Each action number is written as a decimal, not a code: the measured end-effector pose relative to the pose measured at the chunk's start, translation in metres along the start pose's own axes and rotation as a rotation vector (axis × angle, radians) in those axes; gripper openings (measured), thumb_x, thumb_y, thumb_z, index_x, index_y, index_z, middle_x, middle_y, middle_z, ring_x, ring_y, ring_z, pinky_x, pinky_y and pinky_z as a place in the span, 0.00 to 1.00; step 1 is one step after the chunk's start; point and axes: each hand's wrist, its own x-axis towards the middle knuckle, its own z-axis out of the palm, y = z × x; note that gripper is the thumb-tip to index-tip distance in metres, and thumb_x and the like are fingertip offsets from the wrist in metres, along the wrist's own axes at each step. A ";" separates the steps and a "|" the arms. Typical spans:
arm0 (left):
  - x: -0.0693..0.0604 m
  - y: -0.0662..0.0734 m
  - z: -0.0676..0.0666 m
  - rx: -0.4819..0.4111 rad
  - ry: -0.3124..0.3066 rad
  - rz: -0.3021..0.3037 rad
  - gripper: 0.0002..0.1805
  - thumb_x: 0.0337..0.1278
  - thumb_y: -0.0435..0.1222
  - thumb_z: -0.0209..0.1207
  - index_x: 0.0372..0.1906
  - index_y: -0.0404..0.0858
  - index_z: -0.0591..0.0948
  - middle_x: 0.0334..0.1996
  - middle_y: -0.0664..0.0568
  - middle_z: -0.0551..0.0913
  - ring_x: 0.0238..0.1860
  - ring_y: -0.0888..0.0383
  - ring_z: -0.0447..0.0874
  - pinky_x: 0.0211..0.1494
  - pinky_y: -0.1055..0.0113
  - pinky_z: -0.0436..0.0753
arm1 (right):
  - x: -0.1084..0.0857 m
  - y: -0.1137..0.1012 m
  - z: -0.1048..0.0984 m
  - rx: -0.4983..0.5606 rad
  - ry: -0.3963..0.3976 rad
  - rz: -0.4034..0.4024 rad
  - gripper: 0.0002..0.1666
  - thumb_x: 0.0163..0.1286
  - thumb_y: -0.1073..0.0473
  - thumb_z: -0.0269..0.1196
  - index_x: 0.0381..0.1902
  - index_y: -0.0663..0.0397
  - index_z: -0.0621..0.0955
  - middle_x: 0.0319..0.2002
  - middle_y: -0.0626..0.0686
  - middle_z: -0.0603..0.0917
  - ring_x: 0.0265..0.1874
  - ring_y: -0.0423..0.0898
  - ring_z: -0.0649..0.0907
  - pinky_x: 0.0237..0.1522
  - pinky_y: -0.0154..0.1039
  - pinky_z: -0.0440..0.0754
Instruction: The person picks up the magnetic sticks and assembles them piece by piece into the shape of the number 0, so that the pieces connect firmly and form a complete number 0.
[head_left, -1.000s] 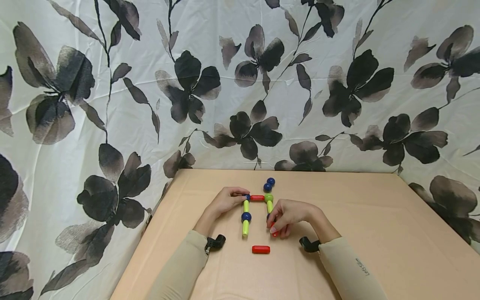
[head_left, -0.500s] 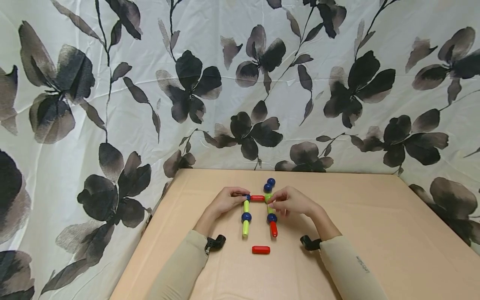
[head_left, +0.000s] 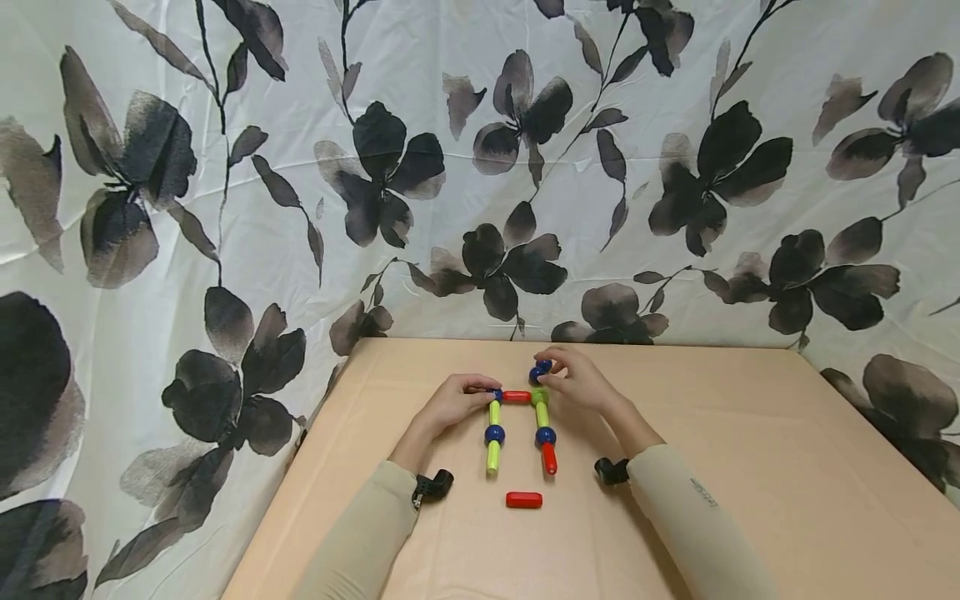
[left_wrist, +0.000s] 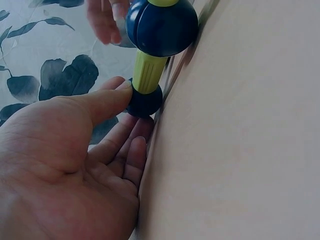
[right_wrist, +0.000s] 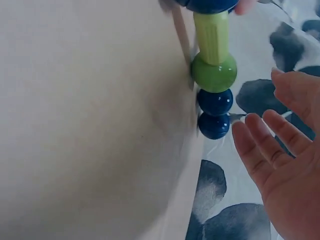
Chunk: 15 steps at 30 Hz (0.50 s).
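A joined frame of rods and balls lies on the table. My left hand (head_left: 453, 406) pinches the blue ball (left_wrist: 145, 104) at its far left corner, thumb against the fingers. From that ball run a yellow-green rod (head_left: 495, 413) and a red rod (head_left: 517, 397). The red rod leads to a green ball (right_wrist: 214, 72) at the other corner. Two small blue balls (right_wrist: 215, 101) stand in line beyond the green one. My right hand (head_left: 581, 383) is beside them, fingers extended; in the right wrist view a small gap separates its fingertips from the balls.
Each side of the frame has a larger blue ball, the left one (head_left: 494, 434) above a yellow-green rod (head_left: 492, 458), the right one (head_left: 545, 436) above a red rod (head_left: 550, 459). A loose red rod (head_left: 523, 500) lies nearer. Behind the table (head_left: 712, 467) hangs a flowered cloth (head_left: 450, 308).
My right hand has let go of the red rod on the right side and moved away from me, past the green ball to the small blue balls. My left hand has stayed in place.
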 end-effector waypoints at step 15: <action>0.000 -0.001 0.001 0.000 0.006 0.005 0.14 0.72 0.32 0.63 0.58 0.37 0.87 0.52 0.47 0.89 0.48 0.57 0.84 0.54 0.64 0.84 | 0.022 -0.002 0.012 -0.213 -0.162 0.061 0.24 0.78 0.55 0.63 0.68 0.56 0.80 0.67 0.60 0.78 0.67 0.59 0.78 0.70 0.59 0.75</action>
